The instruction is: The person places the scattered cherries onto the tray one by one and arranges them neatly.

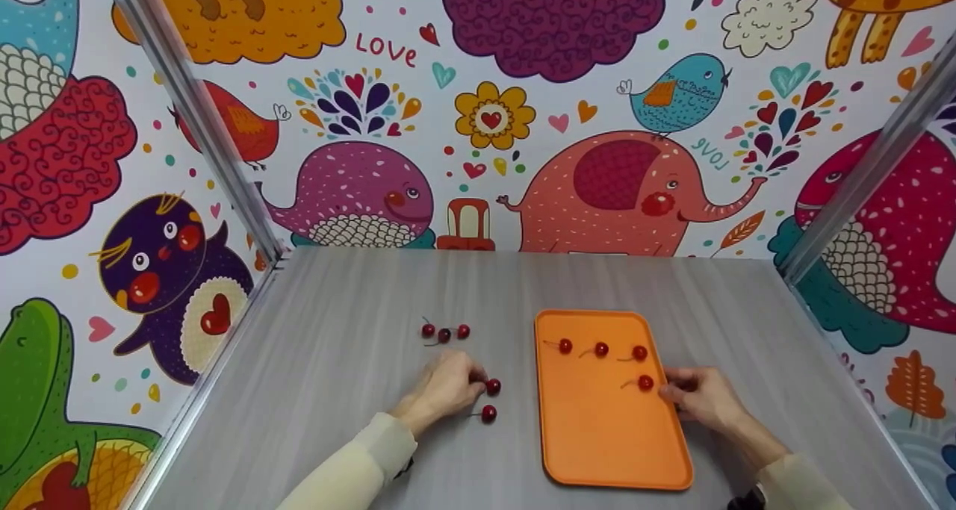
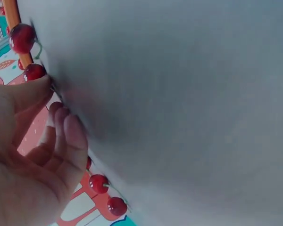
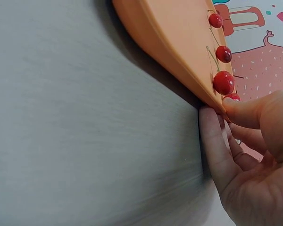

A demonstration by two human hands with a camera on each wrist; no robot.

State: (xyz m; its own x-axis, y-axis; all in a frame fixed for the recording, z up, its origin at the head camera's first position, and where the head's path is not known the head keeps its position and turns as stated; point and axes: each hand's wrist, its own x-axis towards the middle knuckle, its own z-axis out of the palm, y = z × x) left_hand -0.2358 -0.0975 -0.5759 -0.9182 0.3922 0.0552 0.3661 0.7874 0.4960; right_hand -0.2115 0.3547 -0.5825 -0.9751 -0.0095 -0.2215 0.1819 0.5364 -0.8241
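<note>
My left hand (image 1: 446,384) is low over the table, thumb and forefinger pinching at the stem side of a red cherry (image 1: 493,387). In the left wrist view the thumb tip overlaps that cherry (image 2: 34,72); the stem is hidden by the fingers. Another cherry (image 1: 488,414) lies just nearer to me, its stem pointing left. My right hand (image 1: 706,396) grips the right rim of the orange tray (image 1: 612,439), thumb on top and fingers below, as the right wrist view shows. One cherry (image 1: 645,382) lies in the tray beside that thumb.
Along the tray's far part runs a row of three cherries: left (image 1: 565,346), middle (image 1: 601,349) and right (image 1: 639,353). Three more, one of them a darker cherry (image 1: 444,335), lie on the grey table (image 1: 336,323) beyond my left hand. A patterned wall (image 1: 478,174) stands behind the table.
</note>
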